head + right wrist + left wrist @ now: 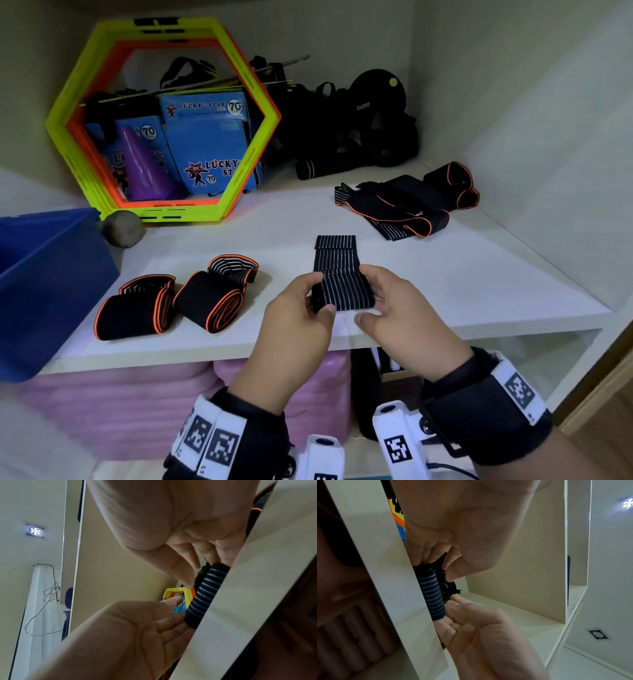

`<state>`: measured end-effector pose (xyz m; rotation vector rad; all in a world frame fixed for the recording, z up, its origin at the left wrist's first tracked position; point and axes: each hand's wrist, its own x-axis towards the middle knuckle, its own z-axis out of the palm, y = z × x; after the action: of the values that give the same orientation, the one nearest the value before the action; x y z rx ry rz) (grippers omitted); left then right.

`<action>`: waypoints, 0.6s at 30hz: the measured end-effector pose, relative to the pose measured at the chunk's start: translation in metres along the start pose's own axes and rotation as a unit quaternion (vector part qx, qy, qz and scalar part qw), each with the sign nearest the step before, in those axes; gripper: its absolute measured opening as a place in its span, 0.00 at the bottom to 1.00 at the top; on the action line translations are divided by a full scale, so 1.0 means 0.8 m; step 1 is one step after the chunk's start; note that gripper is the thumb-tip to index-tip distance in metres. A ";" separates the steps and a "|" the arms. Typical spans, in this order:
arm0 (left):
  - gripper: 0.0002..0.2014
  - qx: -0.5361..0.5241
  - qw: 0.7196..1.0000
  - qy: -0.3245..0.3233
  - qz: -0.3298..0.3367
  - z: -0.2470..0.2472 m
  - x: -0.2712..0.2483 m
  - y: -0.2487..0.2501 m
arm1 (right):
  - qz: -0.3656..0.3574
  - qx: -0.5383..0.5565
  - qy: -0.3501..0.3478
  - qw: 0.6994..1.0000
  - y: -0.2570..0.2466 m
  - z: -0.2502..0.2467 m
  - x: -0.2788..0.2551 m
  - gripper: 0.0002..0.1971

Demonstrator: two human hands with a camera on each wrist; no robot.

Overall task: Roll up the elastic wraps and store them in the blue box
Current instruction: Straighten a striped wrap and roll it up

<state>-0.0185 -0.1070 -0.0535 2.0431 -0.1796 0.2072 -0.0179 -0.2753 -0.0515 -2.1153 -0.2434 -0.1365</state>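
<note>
A black elastic wrap with thin white stripes [342,291] lies at the front edge of the white shelf [479,284], partly rolled. Its flat tail [335,246] runs away from me. My left hand [317,294] grips the roll's left end between thumb and fingers. My right hand [366,298] curls over the right end. The left wrist view has the roll [431,592] against the shelf edge. The right wrist view shows the roll [205,593] too. Two rolled orange-edged wraps [137,308] [212,298] sit to the left. The blue box [51,274] stands at far left.
A heap of unrolled orange-edged wraps [411,202] lies at the back right. Yellow and orange hexagon rings [164,120], blue cartons, a purple cone [144,164] and a grey ball [123,228] fill the back left. Black straps [342,126] are behind. Pink mats [137,404] lie below.
</note>
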 end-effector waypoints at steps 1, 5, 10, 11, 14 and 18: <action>0.23 0.005 1.000 -0.001 -0.005 -0.001 -0.001 -0.001 | 0.001 -0.025 0.005 1.000 0.001 -0.003 0.000 0.36; 0.28 0.101 0.995 -0.016 0.012 -0.007 -0.003 -0.005 | -0.017 -0.166 0.002 0.986 0.006 -0.016 -0.002 0.32; 0.12 0.178 0.981 -0.037 0.063 -0.008 0.010 -0.003 | -0.025 -0.176 0.002 0.984 0.015 -0.033 0.003 0.19; 0.06 0.179 0.981 -0.034 0.065 -0.007 0.011 -0.001 | -0.022 -0.168 0.006 0.986 0.015 -0.035 0.003 0.16; 0.20 0.179 0.982 -0.037 0.049 -0.001 0.013 0.001 | -0.006 -0.127 0.045 0.991 0.012 -0.037 0.004 0.10; 0.26 0.227 0.973 -0.028 0.042 0.009 0.014 0.007 | -0.006 -0.179 0.090 0.980 0.016 -0.023 0.004 0.12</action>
<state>-0.0082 -0.1160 -0.0496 2.4996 -0.2744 0.2620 -0.0123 -0.2968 -0.0517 -2.4396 -0.1286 -0.4037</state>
